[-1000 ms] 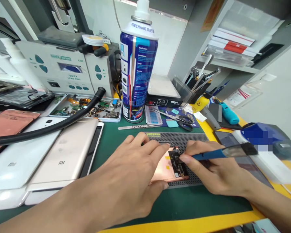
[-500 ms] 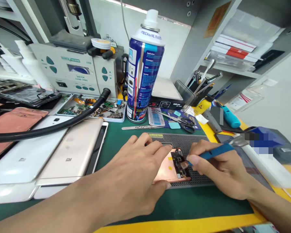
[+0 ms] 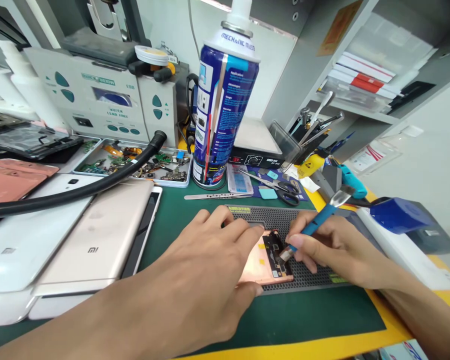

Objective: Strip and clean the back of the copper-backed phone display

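Note:
An opened phone part (image 3: 253, 260) with a copper-coloured back and a black strip of circuitry lies on a grey perforated mat (image 3: 277, 215). My left hand (image 3: 213, 260) grips it across its left portion, fingers on the far edge and thumb on the near edge. Between the thumb and fingers of my right hand (image 3: 333, 250) is a blue-handled brush (image 3: 318, 218), held at a slant. Its lower tip touches the black circuitry, while a broad metal end points up and right. The part's left side is hidden under my left hand.
A tall blue spray can (image 3: 225, 105) stands behind the mat, near tweezers (image 3: 213, 196) and scissors (image 3: 281, 188). Phones (image 3: 93, 235) lie at left under a black hose (image 3: 108, 192). A parts tray (image 3: 187, 172) sits before a grey rework station (image 3: 108, 100).
The brush has tilted more upright, its metal end swinging up and left, and its tip remains on the circuitry. My left hand keeps its hold. The camera view has shifted slightly.

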Demonstrator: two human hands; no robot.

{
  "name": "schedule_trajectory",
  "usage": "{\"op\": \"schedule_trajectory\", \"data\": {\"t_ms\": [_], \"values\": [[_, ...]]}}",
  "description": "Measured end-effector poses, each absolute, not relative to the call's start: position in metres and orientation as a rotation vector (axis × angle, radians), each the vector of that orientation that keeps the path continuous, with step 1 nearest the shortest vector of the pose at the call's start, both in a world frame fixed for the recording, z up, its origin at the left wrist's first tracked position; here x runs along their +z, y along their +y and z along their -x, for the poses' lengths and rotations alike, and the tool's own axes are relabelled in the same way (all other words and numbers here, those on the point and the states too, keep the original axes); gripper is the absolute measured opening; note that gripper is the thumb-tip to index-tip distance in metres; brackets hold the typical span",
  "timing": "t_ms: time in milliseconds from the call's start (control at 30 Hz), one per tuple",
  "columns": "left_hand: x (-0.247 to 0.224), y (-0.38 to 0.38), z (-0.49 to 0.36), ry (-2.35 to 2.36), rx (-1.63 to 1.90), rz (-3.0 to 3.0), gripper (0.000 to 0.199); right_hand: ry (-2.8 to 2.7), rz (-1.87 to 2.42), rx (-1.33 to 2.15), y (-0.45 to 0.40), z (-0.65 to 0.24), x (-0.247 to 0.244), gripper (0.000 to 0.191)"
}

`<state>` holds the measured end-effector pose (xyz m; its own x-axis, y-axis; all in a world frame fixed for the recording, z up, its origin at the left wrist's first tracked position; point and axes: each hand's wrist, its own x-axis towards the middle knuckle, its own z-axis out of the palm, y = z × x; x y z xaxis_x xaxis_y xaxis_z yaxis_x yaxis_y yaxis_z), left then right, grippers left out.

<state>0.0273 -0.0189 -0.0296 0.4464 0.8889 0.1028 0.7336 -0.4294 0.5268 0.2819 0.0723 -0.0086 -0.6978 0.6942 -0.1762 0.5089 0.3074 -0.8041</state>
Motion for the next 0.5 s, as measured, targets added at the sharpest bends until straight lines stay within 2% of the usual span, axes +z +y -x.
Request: {"op": "schedule_trajectory", "data": {"t_ms": [233,500], "values": [[-0.0288,-0.017,-0.0287,1.381,0.482,-2.303,0.038,-2.291,1.166,1.531,0.077,-0.2768,0.0001,0.028],[-0.0229,-0.0143,-0.03,1.384,0.426,-2.286,0.036,-2.258,1.154,1.571,0.0752,-0.2725,0.0026,0.023]]}}
